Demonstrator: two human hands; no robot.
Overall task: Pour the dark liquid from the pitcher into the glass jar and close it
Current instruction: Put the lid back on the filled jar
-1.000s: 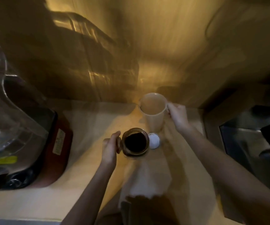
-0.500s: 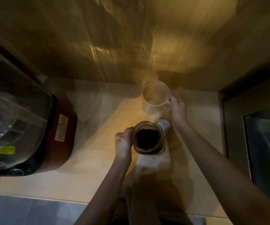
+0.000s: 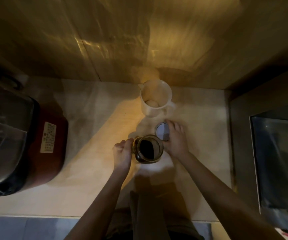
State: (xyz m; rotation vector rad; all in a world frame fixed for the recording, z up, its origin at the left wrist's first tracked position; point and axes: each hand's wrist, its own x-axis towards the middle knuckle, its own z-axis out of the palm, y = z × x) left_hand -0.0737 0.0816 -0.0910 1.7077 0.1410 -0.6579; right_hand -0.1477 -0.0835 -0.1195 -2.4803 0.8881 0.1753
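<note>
The glass jar (image 3: 148,148) stands open on the pale counter (image 3: 91,170), with dark liquid inside. My left hand (image 3: 122,153) grips its left side, probably a handle. A round lid (image 3: 161,131) with a white inside lies flat just behind and right of the jar. My right hand (image 3: 176,137) rests over the lid's right edge, fingers spread on it. The white plastic pitcher (image 3: 155,97) stands upright farther back, near the wall, and no hand touches it; no dark liquid shows inside it.
A dark red appliance with a label (image 3: 48,137) and a clear lid (image 3: 2,132) fills the left side. A metal sink (image 3: 278,161) lies on the right. The wall (image 3: 139,40) rises close behind the pitcher. The counter's front edge (image 3: 70,216) is near my body.
My right hand left the pitcher's handle and came down onto the lid beside the jar. The pitcher now stands alone. My left hand stayed on the jar.
</note>
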